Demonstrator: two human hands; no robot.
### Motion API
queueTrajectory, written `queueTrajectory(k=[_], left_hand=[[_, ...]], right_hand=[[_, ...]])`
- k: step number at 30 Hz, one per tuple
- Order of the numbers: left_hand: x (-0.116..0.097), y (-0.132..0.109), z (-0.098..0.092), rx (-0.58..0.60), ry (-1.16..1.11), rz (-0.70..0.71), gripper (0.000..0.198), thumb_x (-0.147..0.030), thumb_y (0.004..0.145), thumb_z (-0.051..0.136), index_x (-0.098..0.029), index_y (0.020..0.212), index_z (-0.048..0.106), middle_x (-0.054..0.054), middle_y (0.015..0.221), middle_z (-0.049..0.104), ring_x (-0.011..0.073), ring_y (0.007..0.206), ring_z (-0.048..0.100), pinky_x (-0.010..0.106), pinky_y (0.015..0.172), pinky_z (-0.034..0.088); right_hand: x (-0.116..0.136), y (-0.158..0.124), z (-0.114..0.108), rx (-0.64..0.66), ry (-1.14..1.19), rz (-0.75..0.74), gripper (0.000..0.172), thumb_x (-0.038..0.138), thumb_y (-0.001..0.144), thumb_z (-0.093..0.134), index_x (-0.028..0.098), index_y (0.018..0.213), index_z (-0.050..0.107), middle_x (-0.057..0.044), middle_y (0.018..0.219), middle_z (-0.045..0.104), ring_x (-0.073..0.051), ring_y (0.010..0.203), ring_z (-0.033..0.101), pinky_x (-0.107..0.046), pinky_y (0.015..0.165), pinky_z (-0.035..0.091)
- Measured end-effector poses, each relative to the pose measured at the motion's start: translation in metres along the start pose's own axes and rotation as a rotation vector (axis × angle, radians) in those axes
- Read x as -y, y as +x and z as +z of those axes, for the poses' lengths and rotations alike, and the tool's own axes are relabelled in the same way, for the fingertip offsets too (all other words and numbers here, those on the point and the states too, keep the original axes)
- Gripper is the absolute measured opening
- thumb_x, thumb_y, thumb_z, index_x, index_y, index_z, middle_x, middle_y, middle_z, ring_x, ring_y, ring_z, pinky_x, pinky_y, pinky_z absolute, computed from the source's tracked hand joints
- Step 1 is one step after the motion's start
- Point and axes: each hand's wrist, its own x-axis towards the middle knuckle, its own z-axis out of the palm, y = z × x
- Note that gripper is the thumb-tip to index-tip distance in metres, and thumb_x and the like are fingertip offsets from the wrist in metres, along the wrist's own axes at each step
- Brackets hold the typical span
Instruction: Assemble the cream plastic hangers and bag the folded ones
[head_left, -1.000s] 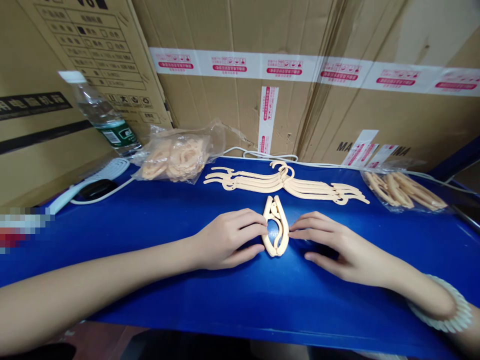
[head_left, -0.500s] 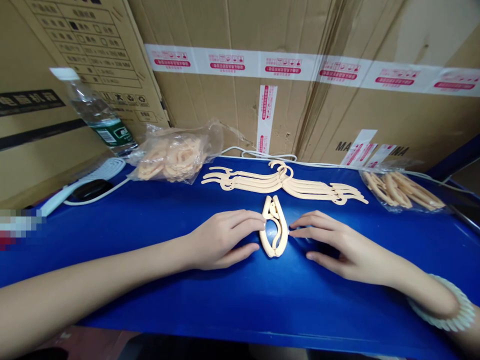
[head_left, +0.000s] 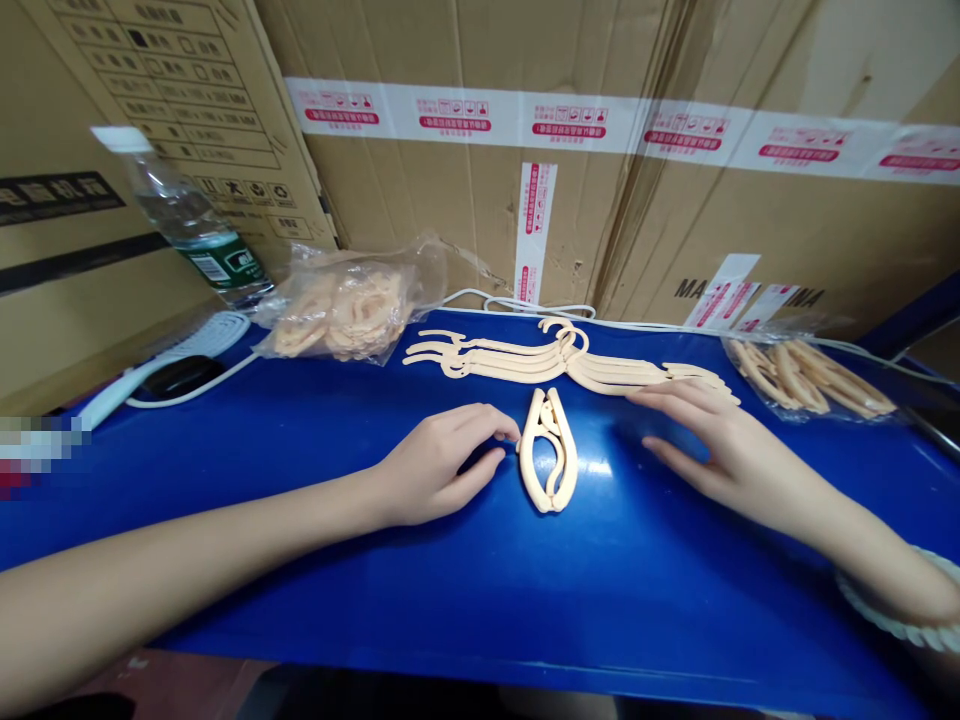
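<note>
In the head view, a folded cream plastic clothes hanger (head_left: 570, 455) lies flat on a glossy blue tabletop (head_left: 420, 590), between the two hands and nearer the left one. Its two arms lie close at the top, bow outward, and meet at the lower end; the curved hook is tucked between them.

The left hand (head_left: 450, 465) is positioned at the left side of the folded hanger. Its fingers are loosely bent and released, with the thumb apart from the index finger. The index fingertip is at the hanger's left edge; contact cannot be determined.

The right hand (head_left: 712, 440) is well apart from the folded hanger. Its fingers are extended, released and directed leftward, the thumb separated below them. They overlap the right end of a row of unfolded cream plastic hangers (head_left: 517, 370); contact cannot be determined. A pale ridged bracelet (head_left: 900, 610) encircles the right wrist.

The unfolded hangers lie nested behind the folded one, hooks at the centre. To their left is a clear plastic bag of cream hangers (head_left: 349, 310); to their right, a smaller clear bag of cream hangers (head_left: 814, 380). A clear bottle with a green label (head_left: 232, 262) is located behind the left bag. A white cable (head_left: 517, 306) runs along the rear, in front of brown cardboard boxes (head_left: 450, 200).
</note>
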Motion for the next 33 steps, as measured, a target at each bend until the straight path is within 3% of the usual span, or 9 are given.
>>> queueTrajectory(k=[7, 18, 27, 33], left_hand=[[0.000, 0.000, 0.000, 0.003, -0.003, 0.000, 0.020, -0.012, 0.099, 0.046, -0.016, 0.113, 0.060, 0.009, 0.104, 0.071, 0.0191, 0.095, 0.066, 0.032, 0.085, 0.054], [0.000, -0.001, 0.000, 0.002, 0.011, 0.014, 0.019, -0.011, 0.098, 0.048, -0.015, 0.113, 0.060, 0.009, 0.104, 0.071, 0.0191, 0.095, 0.066, 0.032, 0.085, 0.054], [-0.001, -0.001, -0.001, -0.003, 0.011, 0.006, 0.019, -0.011, 0.097, 0.048, -0.016, 0.111, 0.060, 0.008, 0.104, 0.072, 0.0190, 0.095, 0.068, 0.032, 0.085, 0.055], [-0.001, -0.001, -0.002, -0.004, 0.003, 0.001, 0.020, -0.011, 0.097, 0.048, -0.017, 0.111, 0.059, 0.008, 0.103, 0.071, 0.0195, 0.096, 0.068, 0.032, 0.085, 0.054]], right_hand=[[-0.028, -0.004, 0.008, 0.020, -0.125, 0.027, 0.040, 0.034, 0.099, 0.052, 0.019, 0.135, 0.062, -0.017, 0.136, 0.063, -0.036, 0.128, 0.058, -0.057, 0.108, 0.047], [-0.044, 0.000, 0.014, 0.082, -0.118, 0.059, 0.044, 0.037, 0.101, 0.046, 0.014, 0.134, 0.063, -0.019, 0.136, 0.063, -0.036, 0.128, 0.058, -0.055, 0.110, 0.047], [-0.049, -0.002, 0.018, 0.038, -0.113, 0.100, 0.045, 0.038, 0.099, 0.049, 0.016, 0.137, 0.060, -0.019, 0.137, 0.063, -0.037, 0.129, 0.058, -0.060, 0.109, 0.046], [-0.051, -0.002, 0.018, -0.003, -0.063, 0.099, 0.038, 0.035, 0.098, 0.051, 0.019, 0.128, 0.067, -0.017, 0.128, 0.068, -0.036, 0.121, 0.063, -0.061, 0.105, 0.050]])
